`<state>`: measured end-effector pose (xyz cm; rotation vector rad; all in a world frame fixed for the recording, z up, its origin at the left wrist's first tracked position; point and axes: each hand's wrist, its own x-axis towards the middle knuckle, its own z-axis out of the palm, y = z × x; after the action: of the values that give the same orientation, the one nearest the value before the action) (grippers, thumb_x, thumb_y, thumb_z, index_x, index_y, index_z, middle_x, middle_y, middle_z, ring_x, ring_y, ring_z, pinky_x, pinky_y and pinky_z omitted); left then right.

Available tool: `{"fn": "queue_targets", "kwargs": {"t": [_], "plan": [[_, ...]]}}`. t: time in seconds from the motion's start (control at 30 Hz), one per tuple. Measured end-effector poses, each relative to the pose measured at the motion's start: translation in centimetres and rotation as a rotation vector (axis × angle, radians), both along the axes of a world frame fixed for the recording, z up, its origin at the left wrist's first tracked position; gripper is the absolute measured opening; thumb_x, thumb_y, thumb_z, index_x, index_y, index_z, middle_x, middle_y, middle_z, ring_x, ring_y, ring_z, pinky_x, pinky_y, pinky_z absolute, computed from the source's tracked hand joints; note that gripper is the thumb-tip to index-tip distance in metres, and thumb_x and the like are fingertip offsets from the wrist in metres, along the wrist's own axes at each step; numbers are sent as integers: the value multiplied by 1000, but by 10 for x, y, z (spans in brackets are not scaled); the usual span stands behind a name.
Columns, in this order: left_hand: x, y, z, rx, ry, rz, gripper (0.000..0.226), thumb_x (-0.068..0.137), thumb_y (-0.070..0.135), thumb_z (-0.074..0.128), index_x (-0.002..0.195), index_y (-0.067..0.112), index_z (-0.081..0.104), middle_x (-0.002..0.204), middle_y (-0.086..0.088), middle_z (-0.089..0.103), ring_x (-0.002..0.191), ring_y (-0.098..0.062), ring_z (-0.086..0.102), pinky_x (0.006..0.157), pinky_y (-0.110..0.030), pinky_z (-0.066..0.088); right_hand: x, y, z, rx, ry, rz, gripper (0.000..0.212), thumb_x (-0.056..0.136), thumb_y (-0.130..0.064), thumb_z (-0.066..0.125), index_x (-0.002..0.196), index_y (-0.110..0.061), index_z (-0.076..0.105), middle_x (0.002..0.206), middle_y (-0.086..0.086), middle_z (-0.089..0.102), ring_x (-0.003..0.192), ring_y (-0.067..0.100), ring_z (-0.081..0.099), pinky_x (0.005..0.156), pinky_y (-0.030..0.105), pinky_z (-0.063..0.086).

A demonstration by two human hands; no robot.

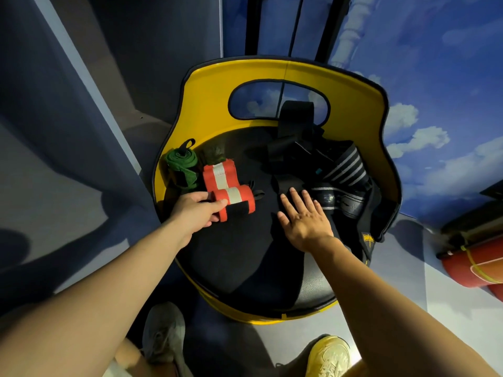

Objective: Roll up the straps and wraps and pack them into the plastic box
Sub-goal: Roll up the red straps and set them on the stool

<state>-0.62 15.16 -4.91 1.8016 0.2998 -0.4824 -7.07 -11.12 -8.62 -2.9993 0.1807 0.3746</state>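
Yellow chair [351,110], red roll [479,265]

Wraps [226,186] on perhaps padded seat [245,254]

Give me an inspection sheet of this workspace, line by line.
Surface: black padded seat of a yellow chair.
Job's things: two rolled orange-and-white wraps, a rolled green wrap, a loose pile of black and grey-striped straps; plastic box not in view.
Clutter: nothing seen.
Hands: left hand grips the nearer orange roll; right hand flat, fingers spread, on black fabric.
Cables: nothing seen.
Surroundings: sky-print wall, red cylinder on the floor, two shoes.
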Motion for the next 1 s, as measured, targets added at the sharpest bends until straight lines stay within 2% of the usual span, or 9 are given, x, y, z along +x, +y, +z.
{"fn": "queue_targets", "kwargs": {"t": [0.3, 0.5, 0.57, 0.63, 0.67, 0.73, 0.83, 0.9, 1.0], "plan": [[-6, 1, 2, -6, -23, -45, 41, 86, 29, 80, 124, 24, 66, 95, -2, 77, 85, -19, 73, 75, -32, 57, -6, 1, 9, 18, -53, 57, 65, 105, -47, 30, 161, -29, 4, 169, -2, -6, 155, 24, -9, 125, 42, -1], [-23, 0, 7, 1, -60, -137, 33, 91, 25, 75, 112, 38, 55, 99, 7, 71, 91, -18, 71, 79, -33, 56, -20, 10, 21, 59, -123, 84, 70, 102, -37, 41, 161, -18, 9, 169, 1, 4, 155, 23, -5, 125, 42, 0], [-32, -1, 8, 5, -70, -171, 34, 92, 22, 74, 114, 38, 54, 100, 8, 70, 91, -17, 71, 74, -28, 54, -24, 17, 25, 77, -150, 106, 71, 100, -34, 44, 161, -15, 13, 168, 2, 10, 155, 23, 0, 126, 42, 3], [-41, -1, 6, 14, -87, -195, 37, 92, 19, 74, 121, 34, 57, 104, 7, 71, 91, -15, 71, 70, -23, 51, -30, 25, 27, 121, -164, 125, 71, 99, -30, 46, 160, -13, 15, 168, 3, 14, 155, 23, 5, 126, 41, 6], [-45, -2, 4, 20, -88, -203, 39, 91, 18, 74, 125, 31, 58, 106, 7, 72, 91, -15, 72, 73, -24, 52, -33, 29, 28, 150, -162, 132, 71, 98, -28, 46, 160, -12, 15, 167, 3, 15, 155, 23, 7, 126, 40, 8], [-56, -4, -1, 33, -91, -226, 46, 89, 19, 76, 131, 30, 59, 108, 8, 72, 94, -16, 72, 85, -32, 55, -41, 38, 27, 207, -157, 146, 73, 97, -25, 49, 160, -10, 16, 167, 6, 18, 154, 24, 12, 125, 39, 12], [-73, -7, -4, 110, -129, -267, 50, 85, 26, 79, 129, 37, 60, 113, 13, 69, 108, -13, 66, 102, -41, 51, -55, 46, 26, 292, -173, 153, 79, 92, -25, 56, 158, -4, 18, 163, 15, 26, 150, 30, 26, 122, 40, 23], [-84, -9, -1, 157, -170, -299, 49, 86, 26, 79, 130, 37, 60, 108, 19, 64, 106, -12, 65, 101, -36, 50, -63, 48, 25, 300, -187, 151, 84, 88, -30, 60, 157, -3, 21, 158, 18, 33, 143, 34, 36, 118, 42, 31], [-92, -8, 3, 191, -213, -336, 49, 89, 18, 76, 133, 31, 60, 101, 20, 52, 95, -10, 61, 90, -26, 46, -74, 49, 23, 225, -232, 150, 85, 84, -44, 65, 154, -9, 31, 141, 15, 47, 124, 36, 51, 104, 44, 44]]}}
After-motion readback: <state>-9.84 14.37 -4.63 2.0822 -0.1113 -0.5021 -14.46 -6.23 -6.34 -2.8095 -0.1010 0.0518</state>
